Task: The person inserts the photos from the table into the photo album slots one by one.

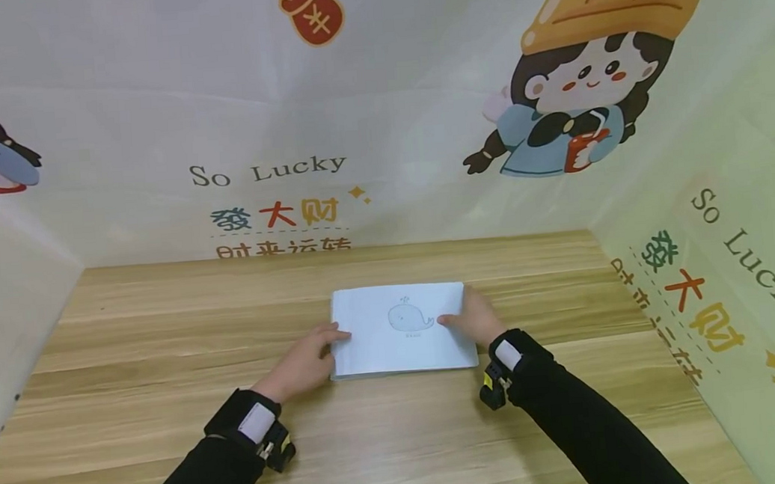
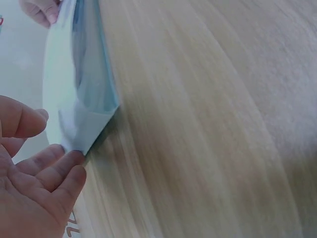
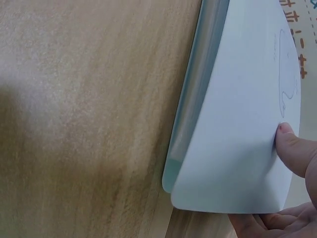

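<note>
A pale booklet with a small whale drawing on its upper face lies on the wooden table. My left hand holds its left end, one digit reaching over the top; in the left wrist view several fingers touch the booklet's edge. At the right end, my right hand grips the booklet, its thumb on the upper face near the whale and fingers underneath. Along the near edge, the upper leaf stands apart from a blue-green layer below.
The wooden table surrounds the booklet. Behind it rises a printed white cloth with cartoon figures and lettering; similar cloth walls stand at both sides. Black devices are strapped to both wrists.
</note>
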Available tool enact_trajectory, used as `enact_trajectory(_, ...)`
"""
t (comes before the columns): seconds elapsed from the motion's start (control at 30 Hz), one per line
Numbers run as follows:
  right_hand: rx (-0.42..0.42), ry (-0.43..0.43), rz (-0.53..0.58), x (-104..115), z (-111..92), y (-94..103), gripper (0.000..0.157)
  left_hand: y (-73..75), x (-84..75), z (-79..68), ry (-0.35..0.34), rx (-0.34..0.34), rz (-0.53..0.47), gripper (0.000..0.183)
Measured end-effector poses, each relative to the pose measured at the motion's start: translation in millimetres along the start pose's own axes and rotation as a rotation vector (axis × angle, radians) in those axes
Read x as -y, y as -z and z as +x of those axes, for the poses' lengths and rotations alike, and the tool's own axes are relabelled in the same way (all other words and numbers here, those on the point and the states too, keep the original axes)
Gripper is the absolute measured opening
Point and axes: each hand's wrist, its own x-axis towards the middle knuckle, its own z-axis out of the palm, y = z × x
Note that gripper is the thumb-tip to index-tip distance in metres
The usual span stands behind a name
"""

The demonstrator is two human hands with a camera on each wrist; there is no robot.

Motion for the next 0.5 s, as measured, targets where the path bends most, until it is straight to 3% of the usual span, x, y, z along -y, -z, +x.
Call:
enact_trajectory(0.23,-0.016,0.000,0.000,6,-13,-6.1,0.075,5.4,3.2,-7.9,-0.028,0.013,-0.026,0.040)
enact_trajectory(0.5,-0.007,0.029,-0.015,15,-31,-16.4,0.069,8.1,8.6,-29.5,-0.044,-0.006,-0.021,0.035)
